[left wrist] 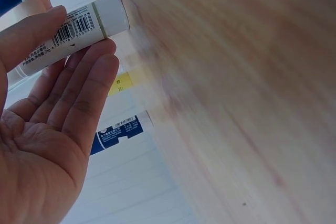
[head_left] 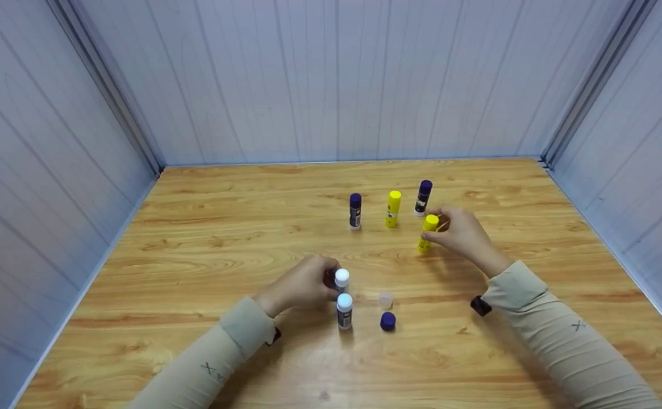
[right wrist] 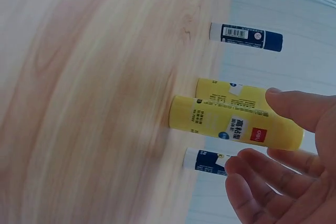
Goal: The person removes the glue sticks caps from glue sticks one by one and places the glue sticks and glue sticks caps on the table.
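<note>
Between the thumb and fingers of my left hand [head_left: 307,284] is a white-capped glue stick [left wrist: 79,32], upright on the wooden table, its barcode facing the left wrist camera. Another white-capped glue stick [head_left: 344,312] stands just in front of it. At the right, my right hand [head_left: 464,236] pinches a yellow glue stick [right wrist: 233,121] near its capped top, thumb on one side and fingers on the other. The base of this stick is at the table surface. A dark-blue-capped glue stick [head_left: 423,197] stands close behind that hand.
Farther back stand another yellow glue stick [head_left: 392,210] and a second dark-blue-capped one [head_left: 355,212]. A translucent cap [head_left: 386,300] and a dark blue cap [head_left: 387,321] lie between the forearms. Pale panel walls [head_left: 331,85] enclose the table [head_left: 223,227] at the back and sides.
</note>
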`<action>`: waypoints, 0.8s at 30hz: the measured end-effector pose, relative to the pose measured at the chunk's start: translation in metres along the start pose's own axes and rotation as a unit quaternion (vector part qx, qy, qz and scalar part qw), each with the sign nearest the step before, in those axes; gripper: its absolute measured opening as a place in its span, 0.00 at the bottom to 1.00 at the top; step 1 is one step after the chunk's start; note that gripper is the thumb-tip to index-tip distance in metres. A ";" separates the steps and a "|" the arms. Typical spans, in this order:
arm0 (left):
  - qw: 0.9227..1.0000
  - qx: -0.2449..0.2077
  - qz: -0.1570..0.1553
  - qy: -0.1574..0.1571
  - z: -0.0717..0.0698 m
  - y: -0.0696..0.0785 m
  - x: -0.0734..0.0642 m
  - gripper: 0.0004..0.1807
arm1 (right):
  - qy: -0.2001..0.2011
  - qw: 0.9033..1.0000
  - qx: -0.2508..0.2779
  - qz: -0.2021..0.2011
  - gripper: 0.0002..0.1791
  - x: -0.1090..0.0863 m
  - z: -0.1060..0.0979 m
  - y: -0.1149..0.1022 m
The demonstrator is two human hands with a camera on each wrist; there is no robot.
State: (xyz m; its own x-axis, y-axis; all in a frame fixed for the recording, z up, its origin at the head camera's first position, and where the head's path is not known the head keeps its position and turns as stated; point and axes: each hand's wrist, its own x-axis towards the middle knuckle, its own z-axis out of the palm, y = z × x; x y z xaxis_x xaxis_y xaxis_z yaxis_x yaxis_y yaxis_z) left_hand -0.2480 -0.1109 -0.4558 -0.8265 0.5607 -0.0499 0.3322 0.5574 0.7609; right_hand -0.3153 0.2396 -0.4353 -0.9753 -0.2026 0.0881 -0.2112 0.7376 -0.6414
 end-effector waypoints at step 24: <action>1.000 -0.023 0.010 -0.018 -0.003 -0.001 -0.002 0.14 | -0.003 1.000 -0.003 -0.002 0.14 0.002 0.004 0.005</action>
State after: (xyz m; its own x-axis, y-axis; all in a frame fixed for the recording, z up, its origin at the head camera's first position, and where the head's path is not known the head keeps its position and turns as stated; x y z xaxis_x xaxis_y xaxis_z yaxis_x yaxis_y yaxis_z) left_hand -0.2482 -0.1141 -0.4548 -0.8029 0.5934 -0.0576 0.3257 0.5174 0.7914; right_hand -0.3182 0.2401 -0.4417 -0.9740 -0.2092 0.0871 -0.2159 0.7400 -0.6370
